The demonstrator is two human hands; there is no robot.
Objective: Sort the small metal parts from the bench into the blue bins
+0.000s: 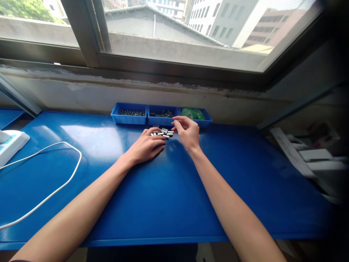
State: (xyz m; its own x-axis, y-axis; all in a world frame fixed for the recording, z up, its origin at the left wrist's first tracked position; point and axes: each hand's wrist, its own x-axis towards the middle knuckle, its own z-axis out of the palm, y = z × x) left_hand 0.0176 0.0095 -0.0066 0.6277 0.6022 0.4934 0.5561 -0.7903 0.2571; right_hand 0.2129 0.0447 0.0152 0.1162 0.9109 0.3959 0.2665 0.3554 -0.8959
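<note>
A small heap of shiny silver metal pieces [164, 132] lies on the blue tabletop in front of the bins. My left hand [148, 145] rests palm down at the heap's left side, its fingers spread and touching some of the pieces. Just right of the heap, my right hand [188, 131] is raised a little, thumb and fingertips drawn together in a pinch. Whatever is between those fingertips is too small to make out. Behind the heap, the middle blue bin [161, 120] holds dark metal pieces.
Left of it, another blue bin [128, 119] contains many small metal parts. Green plastic [193, 113] fills the right bin [208, 118]. A white cable [73, 174] loops across the table's left side near a white power strip [15, 143]. A window rises behind the table.
</note>
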